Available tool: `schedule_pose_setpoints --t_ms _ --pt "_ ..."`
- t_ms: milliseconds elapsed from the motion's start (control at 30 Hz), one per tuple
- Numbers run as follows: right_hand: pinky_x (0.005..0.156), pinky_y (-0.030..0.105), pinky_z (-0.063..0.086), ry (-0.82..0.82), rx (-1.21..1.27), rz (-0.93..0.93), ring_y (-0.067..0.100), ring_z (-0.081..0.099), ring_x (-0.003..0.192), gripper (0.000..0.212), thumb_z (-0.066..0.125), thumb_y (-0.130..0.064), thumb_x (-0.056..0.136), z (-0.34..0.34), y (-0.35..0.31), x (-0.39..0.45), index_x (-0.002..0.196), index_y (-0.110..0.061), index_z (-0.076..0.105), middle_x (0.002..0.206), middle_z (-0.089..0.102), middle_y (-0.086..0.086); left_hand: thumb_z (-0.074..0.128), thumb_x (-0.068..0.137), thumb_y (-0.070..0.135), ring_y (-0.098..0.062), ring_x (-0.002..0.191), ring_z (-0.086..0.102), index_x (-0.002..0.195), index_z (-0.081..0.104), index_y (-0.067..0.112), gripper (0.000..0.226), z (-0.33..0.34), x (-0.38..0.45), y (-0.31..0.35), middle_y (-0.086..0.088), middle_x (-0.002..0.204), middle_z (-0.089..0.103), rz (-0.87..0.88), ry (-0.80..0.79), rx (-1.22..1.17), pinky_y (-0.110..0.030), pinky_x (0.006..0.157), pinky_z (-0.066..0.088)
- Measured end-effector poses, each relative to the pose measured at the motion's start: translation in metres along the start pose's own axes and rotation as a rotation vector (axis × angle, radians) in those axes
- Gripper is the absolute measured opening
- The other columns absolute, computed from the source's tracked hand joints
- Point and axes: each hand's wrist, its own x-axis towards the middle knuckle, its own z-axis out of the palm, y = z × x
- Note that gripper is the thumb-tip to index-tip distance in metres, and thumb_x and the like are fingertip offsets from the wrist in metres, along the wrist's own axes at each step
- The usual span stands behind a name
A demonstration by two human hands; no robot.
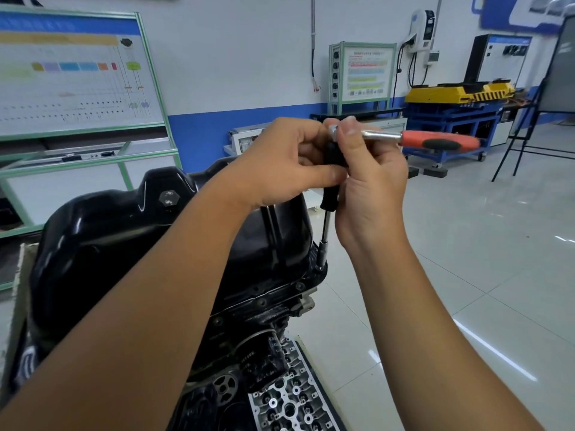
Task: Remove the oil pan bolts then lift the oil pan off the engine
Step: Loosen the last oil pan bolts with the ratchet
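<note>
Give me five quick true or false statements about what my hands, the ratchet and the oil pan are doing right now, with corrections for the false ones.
1. Both hands meet at the head of the ratchet with the red and black handle. True.
2. The ratchet handle points toward the left. False: it sticks out to the right.
3. The chrome extension bar runs down to a socket at the flange of the glossy black oil pan. True.
4. The oil pan has been lifted off the engine. False: it sits on the engine, with bolts visible along its flange.
5. The left hand lies flat on the pan. False: it grips the black shaft below the ratchet head, opposite the right hand.
</note>
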Motion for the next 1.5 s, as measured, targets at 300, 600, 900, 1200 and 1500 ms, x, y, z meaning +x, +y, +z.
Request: schedule_pose_setpoints --t_ms 300,600,900,1200,1500 --pt "0.098 0.060 0.055 0.019 -0.020 0.007 0.041 0.072 0.104 0.026 0.067 -0.012 0.100 0.002 0.002 -0.002 0.110 0.011 0.065 0.105 0.071 0.027 0.079 0.087 0.006 -0.007 0.081 0.071 0.112 0.070 0.012 0.027 0.002 0.001 0.000 0.004 0.086 0.075 0.027 -0.009 -0.006 -0.027 0.075 0.059" --pt "0.101 0.058 0.054 0.028 0.013 0.030 0.042 0.070 0.111 0.032 0.062 -0.016 0.103 0.002 0.000 -0.005 0.116 0.013 0.063 0.107 0.071 0.021 0.076 0.089 0.005 -0.014 0.094 0.075 0.118 0.069 0.001 0.030 0.004 0.001 -0.002 -0.010 0.101 0.077 0.011 -0.037 -0.042 -0.026 0.087 0.059" --pt "0.093 0.052 0.060 0.029 -0.024 0.001 0.031 0.072 0.094 0.027 0.067 -0.010 0.099 -0.002 0.000 -0.003 0.114 0.012 0.063 0.100 0.071 0.020 0.085 0.082 0.021 -0.005 0.059 0.060 0.112 0.073 0.008 0.035 0.007 0.004 -0.001 0.010 0.066 0.068 0.021 0.026 0.034 -0.024 0.061 0.055" --pt "0.075 0.036 0.061 -0.008 -0.016 -0.020 0.024 0.074 0.082 0.022 0.073 0.001 0.091 -0.010 0.001 0.000 0.109 0.002 0.060 0.086 0.075 0.009 0.088 0.076 0.029 -0.018 0.071 0.072 0.103 0.075 0.008 0.036 0.010 0.001 0.003 -0.005 0.080 0.076 0.027 0.096 0.090 -0.034 0.067 0.057" --pt "0.093 0.057 0.058 -0.006 0.061 0.135 0.037 0.069 0.095 0.026 0.066 -0.015 0.099 -0.007 -0.005 0.005 0.108 0.009 0.065 0.100 0.070 0.022 0.089 0.078 0.021 -0.005 0.055 0.051 0.083 0.074 0.011 0.019 0.010 0.001 0.002 0.005 0.062 0.061 0.003 0.091 0.072 -0.019 0.057 0.044"
